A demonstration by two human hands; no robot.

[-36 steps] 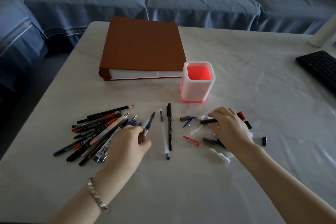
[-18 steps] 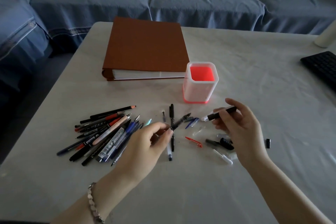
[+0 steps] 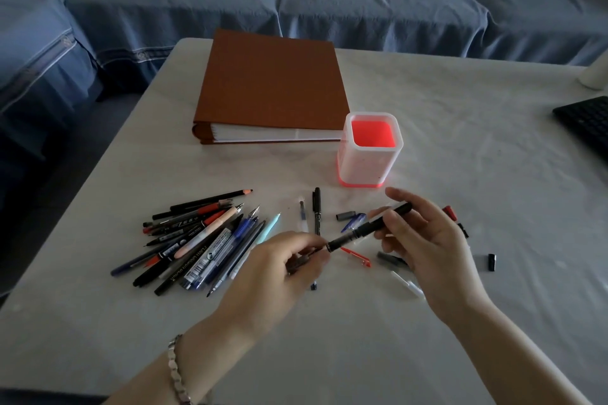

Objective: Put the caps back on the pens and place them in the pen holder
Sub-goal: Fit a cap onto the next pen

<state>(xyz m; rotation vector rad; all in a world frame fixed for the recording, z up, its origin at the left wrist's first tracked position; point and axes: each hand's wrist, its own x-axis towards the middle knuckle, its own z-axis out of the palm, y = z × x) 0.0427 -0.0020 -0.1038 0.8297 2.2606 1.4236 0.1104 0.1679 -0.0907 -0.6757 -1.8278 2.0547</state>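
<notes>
Now we pinch the pen [image 3: 342,239] in our left hand [image 3: 274,273] and its cap [image 3: 386,220] in our right hand [image 3: 427,240], lined up end to end just in front of the pen holder [image 3: 365,168], ready for capping.

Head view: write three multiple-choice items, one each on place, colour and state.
1. The brown hardcover binder lies where from the white plastic pen holder? A) left and behind B) right C) inside it
2. The pen holder's inner floor is: A) blue B) red C) green
3. The black pen is: A) lying loose B) held at both ends C) standing in the holder
Key: 1 A, it sits left of the holder; 2 B, red shows inside; 3 B, left hand and right hand grip its ends.
</notes>
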